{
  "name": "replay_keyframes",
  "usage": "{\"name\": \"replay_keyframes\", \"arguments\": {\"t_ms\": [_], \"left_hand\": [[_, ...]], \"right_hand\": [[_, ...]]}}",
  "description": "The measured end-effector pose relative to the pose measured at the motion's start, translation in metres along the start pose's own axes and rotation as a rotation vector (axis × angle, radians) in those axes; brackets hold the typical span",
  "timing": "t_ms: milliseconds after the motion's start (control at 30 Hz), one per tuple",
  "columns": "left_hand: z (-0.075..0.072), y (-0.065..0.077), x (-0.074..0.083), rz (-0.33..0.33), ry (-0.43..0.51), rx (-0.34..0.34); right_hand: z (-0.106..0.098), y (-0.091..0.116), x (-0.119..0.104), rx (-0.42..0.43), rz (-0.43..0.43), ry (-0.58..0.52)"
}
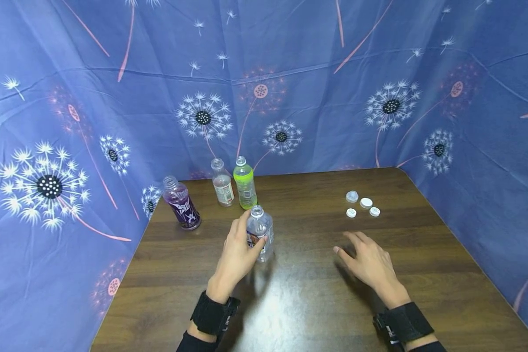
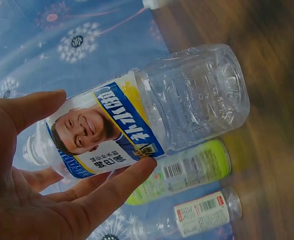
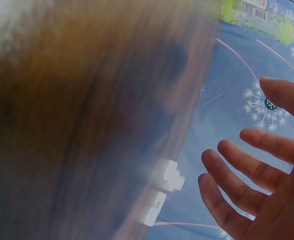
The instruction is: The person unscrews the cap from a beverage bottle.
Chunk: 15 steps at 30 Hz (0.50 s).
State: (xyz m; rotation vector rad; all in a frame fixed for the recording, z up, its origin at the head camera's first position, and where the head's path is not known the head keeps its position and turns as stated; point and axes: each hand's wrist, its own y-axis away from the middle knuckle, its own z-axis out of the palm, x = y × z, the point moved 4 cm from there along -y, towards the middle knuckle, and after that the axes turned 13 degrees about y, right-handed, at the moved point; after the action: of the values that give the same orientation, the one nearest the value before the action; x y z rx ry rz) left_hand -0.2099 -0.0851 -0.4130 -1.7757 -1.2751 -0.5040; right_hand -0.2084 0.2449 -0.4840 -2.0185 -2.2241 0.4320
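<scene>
My left hand (image 1: 238,248) grips a clear, capless plastic bottle (image 1: 264,227) near the middle of the table. Its label (image 2: 112,120) is blue, yellow and white with a printed portrait. In the left wrist view the thumb lies along one side of the bottle and the fingers along the other; the bottle looks see-through with no drink in it. On the right, my right hand (image 1: 369,261) hovers over the table with spread, relaxed fingers and holds nothing. Several white and translucent caps (image 1: 366,203) lie beyond its fingertips.
Behind the left hand stand a purple bottle (image 1: 182,205), a small clear bottle (image 1: 222,185) and a green-banded bottle (image 1: 245,183), all without caps. The brown wooden table (image 1: 299,293) meets a blue dandelion-print curtain (image 1: 317,107) at the back and sides.
</scene>
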Motion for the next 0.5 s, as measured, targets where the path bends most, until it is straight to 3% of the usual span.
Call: {"name": "replay_keyframes", "arguments": {"t_ms": [267, 500], "left_hand": [[0.015, 0.017, 0.005, 0.004, 0.062, -0.033], [0.023, 0.023, 0.007, 0.031, 0.087, -0.042]], "right_hand": [[-0.004, -0.011, 0.004, 0.043, -0.036, 0.04], [-0.006, -0.024, 0.01, 0.022, -0.033, 0.048]]}}
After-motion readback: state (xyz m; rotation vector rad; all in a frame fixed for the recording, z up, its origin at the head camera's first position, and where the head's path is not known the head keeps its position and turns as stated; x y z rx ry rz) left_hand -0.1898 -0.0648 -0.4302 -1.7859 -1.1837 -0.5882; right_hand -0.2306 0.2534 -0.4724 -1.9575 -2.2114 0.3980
